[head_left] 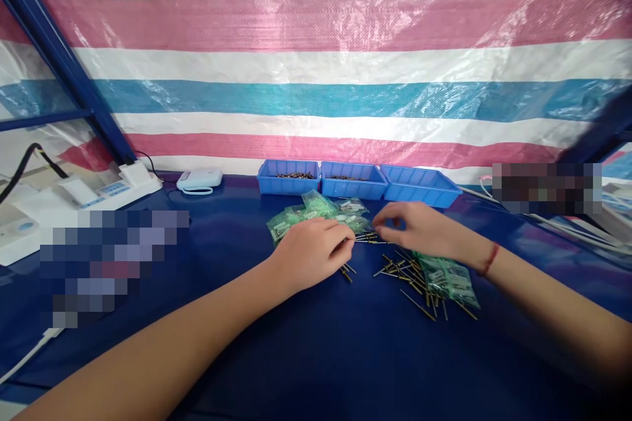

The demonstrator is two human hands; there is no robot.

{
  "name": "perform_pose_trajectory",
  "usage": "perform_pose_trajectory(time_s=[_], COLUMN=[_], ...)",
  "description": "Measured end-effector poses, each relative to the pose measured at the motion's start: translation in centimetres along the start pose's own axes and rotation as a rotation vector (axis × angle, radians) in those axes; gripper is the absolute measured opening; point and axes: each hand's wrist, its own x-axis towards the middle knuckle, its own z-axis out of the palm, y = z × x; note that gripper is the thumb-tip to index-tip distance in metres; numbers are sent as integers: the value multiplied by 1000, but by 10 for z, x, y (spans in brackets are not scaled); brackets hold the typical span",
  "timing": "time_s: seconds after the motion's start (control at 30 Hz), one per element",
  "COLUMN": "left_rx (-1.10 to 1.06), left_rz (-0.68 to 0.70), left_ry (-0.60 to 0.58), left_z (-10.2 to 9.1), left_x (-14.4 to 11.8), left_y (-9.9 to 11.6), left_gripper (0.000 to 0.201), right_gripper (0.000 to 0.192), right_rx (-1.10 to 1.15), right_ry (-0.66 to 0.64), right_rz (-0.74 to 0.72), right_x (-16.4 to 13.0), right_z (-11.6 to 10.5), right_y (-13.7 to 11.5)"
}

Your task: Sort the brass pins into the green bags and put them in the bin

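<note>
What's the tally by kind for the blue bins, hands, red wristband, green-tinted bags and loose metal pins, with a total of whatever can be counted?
Blue bins: 3
Hands: 2
Red wristband: 1
Total: 6
Left out: green-tinted bags and loose metal pins, too overlapped to count exactly.

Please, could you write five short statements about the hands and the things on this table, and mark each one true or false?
1. Three blue bins stand in a row at the back of the table. True.
2. A red band is on the left wrist. False: the red band is on the right wrist.
3. Loose metal pins lie on the table near the right hand. True.
4. The left hand is lifting a bin. False: the left hand is beside the pile of green bags.
5. A light-blue device lies to the left of the bins. True.
</note>
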Motion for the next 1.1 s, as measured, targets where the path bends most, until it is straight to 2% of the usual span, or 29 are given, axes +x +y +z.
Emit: perform_pose_trajectory(time_s=[0.07,0.23,0.33,0.47,0.67,0.8,0.9,1.0,1.1], left_rx=[-7,-57,-163,-327,-524,-576,-586,-542,-485], left_rz=[-11,-41,-162,-326,-410,-412,-400,-384,-362], left_ry=[-7,-26,18,68,105,183,214,227,219], left_z=[1,1,1,0,-1,-2,-3,-3,-1], left_x=[0,-1,1,3,4,4,6,6,5], left_y=[1,6,8,15,32,37,37,36,35], left_gripper=[18,19,18,18,16,14,13,12,11], right_gripper=[26,21,18,21,28,29,27,22,19], right_rx=[-22,-20,35,271,684,787,824,819,846], right_ry=[-37,43,121,230,181,128,134,205,343], right_rz=[-3,23,88,173,184,189,179,154,136], right_x=[-8,-16,-24,-35,-43,-46,-47,-46,-46], right_z=[8,18,11,-2,-7,-6,-6,-3,2], right_y=[0,0,-7,-27,-49,-50,-49,-49,-50])
